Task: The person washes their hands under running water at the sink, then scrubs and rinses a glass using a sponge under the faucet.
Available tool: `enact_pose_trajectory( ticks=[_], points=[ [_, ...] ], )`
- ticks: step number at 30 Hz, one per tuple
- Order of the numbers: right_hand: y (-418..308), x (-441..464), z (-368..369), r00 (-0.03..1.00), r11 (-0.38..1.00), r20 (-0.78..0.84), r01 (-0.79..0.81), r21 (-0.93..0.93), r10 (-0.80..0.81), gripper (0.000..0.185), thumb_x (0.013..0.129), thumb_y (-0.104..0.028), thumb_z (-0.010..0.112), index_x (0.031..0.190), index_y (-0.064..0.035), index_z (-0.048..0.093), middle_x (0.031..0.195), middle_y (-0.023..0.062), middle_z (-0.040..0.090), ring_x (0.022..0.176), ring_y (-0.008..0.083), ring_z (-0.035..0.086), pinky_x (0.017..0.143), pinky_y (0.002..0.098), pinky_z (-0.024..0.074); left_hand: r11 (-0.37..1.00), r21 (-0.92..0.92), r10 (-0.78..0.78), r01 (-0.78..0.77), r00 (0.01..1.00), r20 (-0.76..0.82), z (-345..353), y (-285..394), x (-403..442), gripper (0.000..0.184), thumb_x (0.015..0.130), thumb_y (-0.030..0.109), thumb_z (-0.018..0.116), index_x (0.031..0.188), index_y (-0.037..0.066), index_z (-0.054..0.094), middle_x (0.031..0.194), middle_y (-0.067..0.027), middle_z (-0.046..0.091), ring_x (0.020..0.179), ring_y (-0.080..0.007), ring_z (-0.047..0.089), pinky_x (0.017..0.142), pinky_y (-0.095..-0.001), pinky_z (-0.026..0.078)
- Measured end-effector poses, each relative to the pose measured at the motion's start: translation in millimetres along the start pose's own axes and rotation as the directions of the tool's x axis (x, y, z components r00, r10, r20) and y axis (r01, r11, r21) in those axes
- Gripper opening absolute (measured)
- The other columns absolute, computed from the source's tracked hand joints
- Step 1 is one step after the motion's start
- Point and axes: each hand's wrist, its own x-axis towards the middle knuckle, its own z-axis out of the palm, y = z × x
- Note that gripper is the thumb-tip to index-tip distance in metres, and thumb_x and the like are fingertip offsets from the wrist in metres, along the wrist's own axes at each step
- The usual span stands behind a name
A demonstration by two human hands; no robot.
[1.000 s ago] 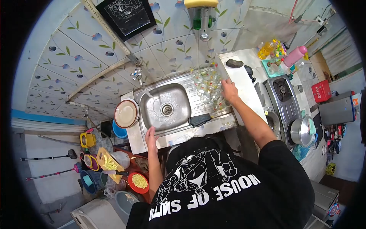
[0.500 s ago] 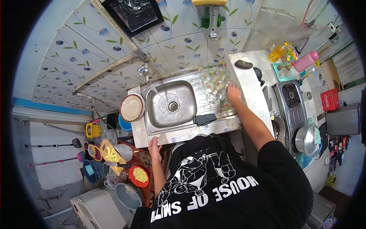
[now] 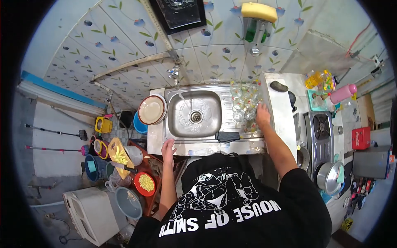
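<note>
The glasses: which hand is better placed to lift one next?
Probably the right hand: it's close beside the glasses, while the left hand is near the far end of the basin.

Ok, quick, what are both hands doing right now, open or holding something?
Left hand: open, empty, by the counter.
Right hand: beside the glasses; can't tell if it's gripping one.

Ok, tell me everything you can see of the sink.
The sink is shiny, silvery metal, set into a tiled counter. Its rectangular basin has rounded corners and a round drain near the middle. Water streams from the tap into the basin's back left part and spreads around the drain. On the right is a ribbed drainboard, crowded with clear glasses. A dark, cloth-like item lies at the sink's front edge.
</note>
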Motion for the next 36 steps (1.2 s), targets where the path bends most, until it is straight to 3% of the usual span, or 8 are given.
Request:
enact_pose_trajectory(
  ticks=[5, 10, 11, 12, 16, 18, 26, 36],
  points=[
    [2.2, 0.6, -1.4, 0.993, 1.000, 0.116, 0.020, 0.015, -0.022, 0.068, 0.070, -0.010, 0.072, 0.128, -0.0052, 0.037, 0.120, 0.0161, 0.047, 0.106, 0.0345, 0.055, 0.083, 0.0413, 0.0510, 1.000, -0.014, 0.014, -0.013, 1.000, 0.011, 9.5, 7.4, 0.4, 0.047, 0.091, 0.037, 0.055, 0.123, 0.004, 0.050, 0.125, -0.0122, 0.055, 0.123, -0.0256, 0.045, 0.094, -0.0413, 0.041],
    [2.0, 2.3, 2.9, 0.993, 1.000, 0.117, 0.015, -0.021, -0.012, 0.079, 0.064, -0.016, 0.079, 0.129, -0.0074, 0.035, 0.118, 0.0139, 0.048, 0.106, 0.0331, 0.055, 0.083, 0.0415, 0.0516, 0.999, -0.027, 0.023, -0.023, 1.000, 0.018, 16.1, 13.8, -3.0, 0.047, 0.091, 0.037, 0.055, 0.123, 0.003, 0.051, 0.125, -0.0119, 0.055, 0.122, -0.0254, 0.046, 0.093, -0.0402, 0.042],
    [1.6, 1.8, 2.4, 0.992, 1.000, 0.125, 0.010, -0.025, -0.007, 0.080, 0.064, -0.017, 0.079, 0.130, -0.0081, 0.034, 0.118, 0.0136, 0.048, 0.106, 0.0328, 0.055, 0.083, 0.0417, 0.0517, 0.999, -0.045, 0.020, -0.020, 1.000, -0.001, 16.6, 13.8, -4.6, 0.042, 0.091, 0.035, 0.056, 0.119, 0.005, 0.054, 0.119, -0.0083, 0.057, 0.116, -0.0208, 0.049, 0.089, -0.0378, 0.044],
    [1.9, 1.9, 0.9, 0.993, 1.000, 0.121, 0.013, -0.026, -0.010, 0.080, 0.064, -0.017, 0.079, 0.130, -0.0081, 0.034, 0.118, 0.0136, 0.048, 0.106, 0.0328, 0.055, 0.083, 0.0417, 0.0517, 0.998, -0.063, 0.017, -0.018, 1.000, -0.021, 16.5, 13.6, -5.3, 0.038, 0.090, 0.034, 0.058, 0.116, 0.006, 0.057, 0.113, -0.0047, 0.060, 0.110, -0.0163, 0.053, 0.085, -0.0354, 0.045],
    [2.5, 0.8, -0.7, 0.995, 1.000, 0.100, 0.018, -0.004, -0.018, 0.079, 0.063, -0.017, 0.080, 0.127, -0.0090, 0.035, 0.118, 0.0132, 0.047, 0.108, 0.0325, 0.053, 0.083, 0.0422, 0.0516, 0.998, -0.058, 0.010, -0.011, 1.000, -0.027, 11.9, 11.1, -8.0, 0.038, 0.090, 0.033, 0.058, 0.116, 0.006, 0.057, 0.113, -0.0050, 0.059, 0.110, -0.0167, 0.053, 0.085, -0.0357, 0.045],
    [2.6, 0.6, 2.9, 0.998, 1.000, 0.064, 0.021, -0.006, -0.021, 0.077, 0.063, -0.017, 0.080, 0.126, -0.0089, 0.036, 0.118, 0.0131, 0.046, 0.109, 0.0325, 0.053, 0.083, 0.0421, 0.0516, 1.000, -0.016, 0.020, -0.020, 1.000, 0.006, 7.7, 8.3, -7.8, 0.046, 0.091, 0.036, 0.055, 0.123, 0.004, 0.051, 0.123, -0.0102, 0.057, 0.122, -0.0254, 0.047, 0.093, -0.0410, 0.042],
    [4.3, 1.2, -6.9, 0.994, 0.992, 0.103, -0.047, 0.116, 0.035, 0.073, 0.061, -0.013, 0.080, 0.121, -0.0075, 0.038, 0.117, 0.0143, 0.046, 0.108, 0.0338, 0.053, 0.085, 0.0419, 0.0507, 1.000, -0.015, 0.007, -0.007, 1.000, -0.010, 2.8, 4.5, -9.7, 0.044, 0.091, 0.036, 0.055, 0.122, 0.006, 0.052, 0.123, -0.0100, 0.057, 0.121, -0.0255, 0.047, 0.092, -0.0409, 0.042],
    [4.1, -11.5, -13.8, 0.999, 0.970, 0.033, -0.050, 0.239, 0.043, 0.059, 0.062, -0.013, 0.079, 0.110, -0.0072, 0.045, 0.110, 0.0140, 0.048, 0.105, 0.0334, 0.053, 0.082, 0.0429, 0.0504, 1.000, 0.001, -0.001, 0.001, 1.000, -0.002, 9.9, 9.2, -6.4, 0.041, 0.090, 0.035, 0.056, 0.119, 0.005, 0.054, 0.120, -0.0094, 0.058, 0.119, -0.0254, 0.048, 0.090, -0.0398, 0.044]
  ],
)
